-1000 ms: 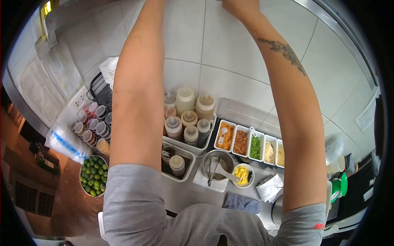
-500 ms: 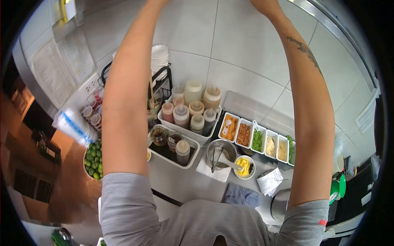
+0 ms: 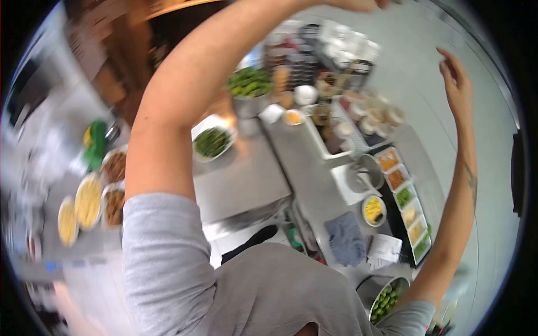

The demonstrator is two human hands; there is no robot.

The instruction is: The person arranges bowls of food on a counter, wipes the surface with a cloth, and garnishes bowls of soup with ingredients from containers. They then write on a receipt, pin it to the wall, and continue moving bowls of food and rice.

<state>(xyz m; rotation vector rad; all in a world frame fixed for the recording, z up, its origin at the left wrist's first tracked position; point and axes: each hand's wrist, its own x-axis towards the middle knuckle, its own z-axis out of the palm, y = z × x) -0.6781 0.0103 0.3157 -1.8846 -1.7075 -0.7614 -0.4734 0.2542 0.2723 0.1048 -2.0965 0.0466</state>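
My left arm reaches up across the view, and only the lower edge of my left hand point(image 3: 358, 4) shows at the top border. It is blurred and cut off, so its fingers cannot be made out. My right hand point(image 3: 457, 81) is raised in front of the tiled wall, fingers stretched out with nothing in them. Below and to its left stand squeeze bottles point(image 3: 372, 115) in a white basket. A row of small white tubs with chopped toppings point(image 3: 396, 179) lies beneath it. White dishes point(image 3: 342, 42) are stacked on a rack near my left hand.
A steel pot point(image 3: 367, 172), a bowl of yellow food point(image 3: 372, 210), a grey cloth point(image 3: 344, 239) and paper slips point(image 3: 385, 250) lie on the counter. Leafy greens point(image 3: 212, 141) fill a white dish. Oval dishes of noodles point(image 3: 88, 201) stand at left. A pot of green limes point(image 3: 385, 305) sits below right.
The view has swung left, bringing the side counter and its dishes into sight. Both arms have shifted; my right hand has come down into view with its fingers extended.
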